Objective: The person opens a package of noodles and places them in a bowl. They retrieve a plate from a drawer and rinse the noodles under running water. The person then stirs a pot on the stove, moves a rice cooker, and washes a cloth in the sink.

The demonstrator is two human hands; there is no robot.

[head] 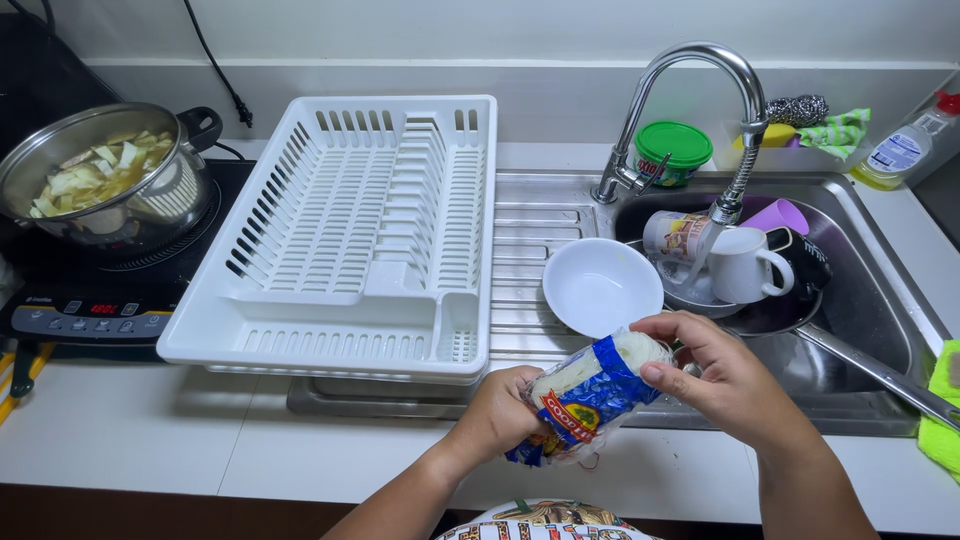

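The left hand grips the bottom of a noodle pack. The right hand pinches its top. A white bowl sits just above both hands.

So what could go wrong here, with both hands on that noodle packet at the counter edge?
1. The left hand and right hand hold the blue packet beyond the counter edge; if it tears suddenly, noodles may drop to the floor.
2. The faucet runs over crowded mugs, so splashes might wet the packet.
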